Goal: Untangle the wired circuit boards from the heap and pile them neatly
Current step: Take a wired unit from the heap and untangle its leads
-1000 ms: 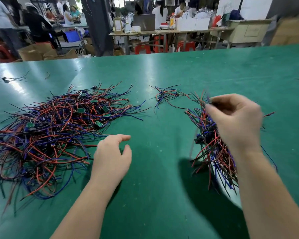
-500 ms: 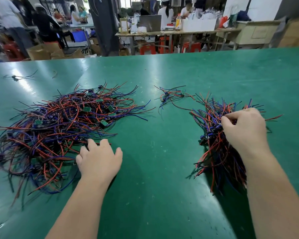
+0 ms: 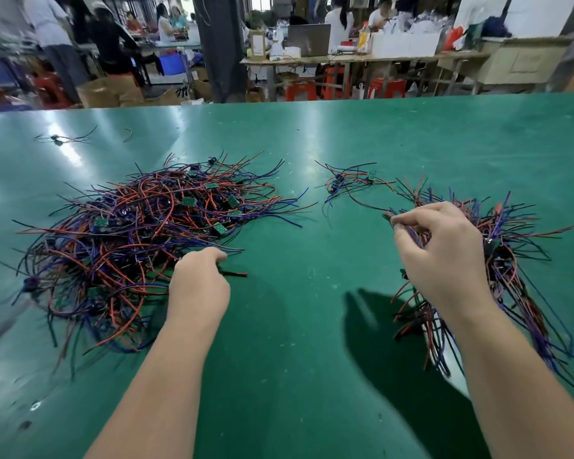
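- Desk (image 3: 312,342): a green surface carries all the wired circuit boards, in three groups.
- Heap (image 3: 140,240): a large tangle of red, blue and black leads with small green boards among them. It lies on the left half of the desk.
- Sorted pile (image 3: 511,260): it lies on the right half, well apart from the heap. Its leads run roughly parallel, from far to near.
- Small cluster (image 3: 348,183): a few wired boards lie between the two groups, toward the far side and nearer the sorted pile.
- Left hand (image 3: 198,283): knuckles up, at the near right edge of the heap. The fingers are curled down tight onto the leads. A red wire (image 3: 236,274) runs out to the right from under them. The contact itself is hidden by the back of the hand.
- Right hand (image 3: 444,256): positioned over the left side of the sorted pile. Thumb and forefinger pinch lead ends belonging to that pile; the remaining fingers are curled.
- Stray board (image 3: 58,139): one wired board lies alone at the far left of the desk.
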Demonstrator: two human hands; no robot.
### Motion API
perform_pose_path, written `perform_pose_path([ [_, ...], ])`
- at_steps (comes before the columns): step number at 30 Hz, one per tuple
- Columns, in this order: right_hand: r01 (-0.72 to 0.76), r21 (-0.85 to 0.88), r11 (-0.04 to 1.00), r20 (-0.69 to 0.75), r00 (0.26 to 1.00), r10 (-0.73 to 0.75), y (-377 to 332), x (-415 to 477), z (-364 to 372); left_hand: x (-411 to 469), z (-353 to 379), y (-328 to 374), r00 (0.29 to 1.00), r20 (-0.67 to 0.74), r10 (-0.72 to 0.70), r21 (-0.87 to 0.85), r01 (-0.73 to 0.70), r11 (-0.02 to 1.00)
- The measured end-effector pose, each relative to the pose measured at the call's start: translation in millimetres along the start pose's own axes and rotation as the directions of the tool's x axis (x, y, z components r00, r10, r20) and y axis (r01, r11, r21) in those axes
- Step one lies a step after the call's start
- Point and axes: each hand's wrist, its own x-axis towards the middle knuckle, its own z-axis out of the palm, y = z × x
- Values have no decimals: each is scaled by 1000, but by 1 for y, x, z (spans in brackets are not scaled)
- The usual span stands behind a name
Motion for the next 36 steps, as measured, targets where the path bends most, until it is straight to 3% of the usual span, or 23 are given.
perform_pose_path([
  [4, -23, 94, 995, 62, 998, 17, -8, -6, 6, -13, 0, 18, 960, -160, 232, -204, -262, 943],
  [6, -175, 220, 960, 234, 965, 122, -11, -8, 10, -25, 1, 32, 897, -249, 366, -275, -428, 861],
  [7, -315, 309, 897, 377, 907, 188, -15, -10, 13, -30, 2, 38, 865, -277, 418, -310, -493, 813],
  [9, -628, 415, 658, 665, 703, 253, -22, -14, 18, -41, 4, 48, 813, -300, 499, -388, -582, 715],
  [10, -734, 425, 530, 752, 612, 244, -26, -16, 20, -47, 6, 52, 793, -296, 533, -427, -609, 669],
  [11, -787, 438, 434, 793, 566, 225, -27, -17, 22, -51, 7, 56, 775, -286, 564, -460, -627, 628],
  [17, -796, 605, 33, 756, 587, 288, -27, -9, 15, -66, 9, 62, 715, -219, 664, -562, -648, 513],
  [22, -788, 604, -121, 779, 551, 300, -21, -2, 5, -67, 5, 62, 704, -184, 686, -595, -635, 493],
  [27, -742, 634, -218, 772, 589, 239, -21, -1, 2, -75, 5, 64, 636, -44, 770, -630, -616, 473],
  [31, -676, 712, -190, 698, 653, 293, -22, -1, 3, -77, 5, 66, 615, 14, 789, -672, -578, 462],
  [33, -646, 751, -134, 656, 710, 257, -24, -2, 3, -78, 5, 65, 631, 54, 774, -710, -521, 474],
  [36, -584, 808, 77, 569, 808, 153, -28, -6, 3, -80, 3, 64, 661, 250, 707, -746, -334, 576],
])
